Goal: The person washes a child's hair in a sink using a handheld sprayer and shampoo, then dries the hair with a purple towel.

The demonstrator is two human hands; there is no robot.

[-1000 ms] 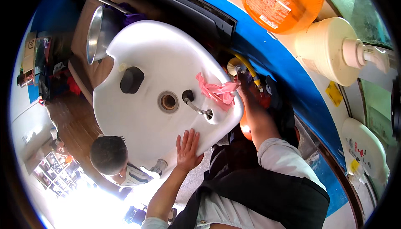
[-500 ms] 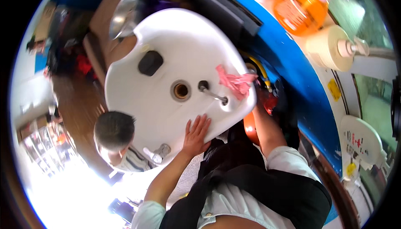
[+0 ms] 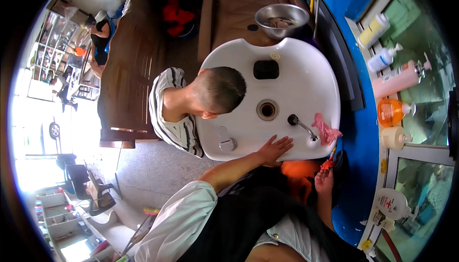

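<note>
My left hand lies palm down on the near rim of a white shampoo basin, fingers stretched out. Beside the basin's near right corner, my right hand has its fingers curled at a small red object, whose kind I cannot make out. A crumpled pink cloth lies on the basin's right rim. Next to it a bent metal spout with a black head reaches over the bowl. A person in a striped shirt leans their short-haired head over the basin's left side.
Behind the basin, a metal bowl rests by a brown padded seat. Pump bottles, including an orange one, line the right ledge. An orange rounded object sits under the near rim. A wooden bench stands left.
The view has turned and drawn back. The person's head has moved farther in over the basin. My right hand, hidden behind the rim before, now shows at the red object. My left hand stays on the rim.
</note>
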